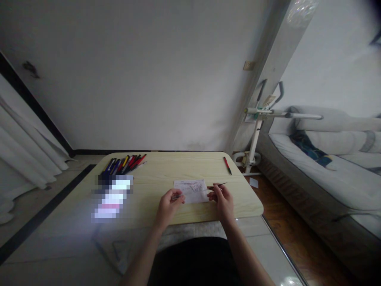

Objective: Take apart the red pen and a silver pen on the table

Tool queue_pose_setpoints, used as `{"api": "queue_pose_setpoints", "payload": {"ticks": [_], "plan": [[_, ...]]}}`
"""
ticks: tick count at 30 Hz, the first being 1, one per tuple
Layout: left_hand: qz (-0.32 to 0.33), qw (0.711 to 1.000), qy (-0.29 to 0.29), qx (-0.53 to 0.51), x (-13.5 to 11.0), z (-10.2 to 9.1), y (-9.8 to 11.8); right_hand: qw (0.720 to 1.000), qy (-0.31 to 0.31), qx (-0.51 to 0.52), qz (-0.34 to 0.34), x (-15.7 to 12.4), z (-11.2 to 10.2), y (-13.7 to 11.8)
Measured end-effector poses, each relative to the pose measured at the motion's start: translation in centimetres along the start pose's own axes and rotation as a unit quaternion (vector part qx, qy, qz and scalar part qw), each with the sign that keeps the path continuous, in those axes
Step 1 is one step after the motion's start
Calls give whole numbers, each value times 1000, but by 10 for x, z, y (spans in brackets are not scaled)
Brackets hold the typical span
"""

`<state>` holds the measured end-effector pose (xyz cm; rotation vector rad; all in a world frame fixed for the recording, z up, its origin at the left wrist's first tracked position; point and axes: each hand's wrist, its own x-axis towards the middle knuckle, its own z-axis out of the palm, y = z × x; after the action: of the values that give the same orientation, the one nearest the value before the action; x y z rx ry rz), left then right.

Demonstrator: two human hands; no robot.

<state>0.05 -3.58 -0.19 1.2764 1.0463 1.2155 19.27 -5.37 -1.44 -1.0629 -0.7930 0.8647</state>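
Observation:
A small white slip of paper (192, 190) with writing on it lies near the front edge of a light wooden table (166, 171). My left hand (169, 203) rests at the slip's left edge with its fingers pinched around a small item I cannot make out. My right hand (222, 198) sits at the slip's right edge, fingers closed on a thin dark pen (218, 185) that points to the right.
A row of several coloured pens (125, 163) lies at the table's back left, beside a blurred-out patch (111, 196). A red pen (227, 165) lies alone at the back right. A white stand (253, 139) and a grey sofa (327, 159) are to the right.

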Motion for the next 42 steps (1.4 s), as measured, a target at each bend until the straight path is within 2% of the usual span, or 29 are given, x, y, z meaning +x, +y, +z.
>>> {"api": "queue_pose_setpoints", "payload": {"ticks": [10,21,26,42], "plan": [[9,999,-23,23,-2,1,-1,1000,-8,-14,0,-8,11,3],[16,997,-51,51,-3,0,-2,996,-81,-23,10,-11,9,1],[18,996,-59,62,-4,1,-2,996,-84,-15,13,-12,9,2],[37,991,-73,102,-4,1,-11,982,-135,-128,-30,-20,10,-6]]}}
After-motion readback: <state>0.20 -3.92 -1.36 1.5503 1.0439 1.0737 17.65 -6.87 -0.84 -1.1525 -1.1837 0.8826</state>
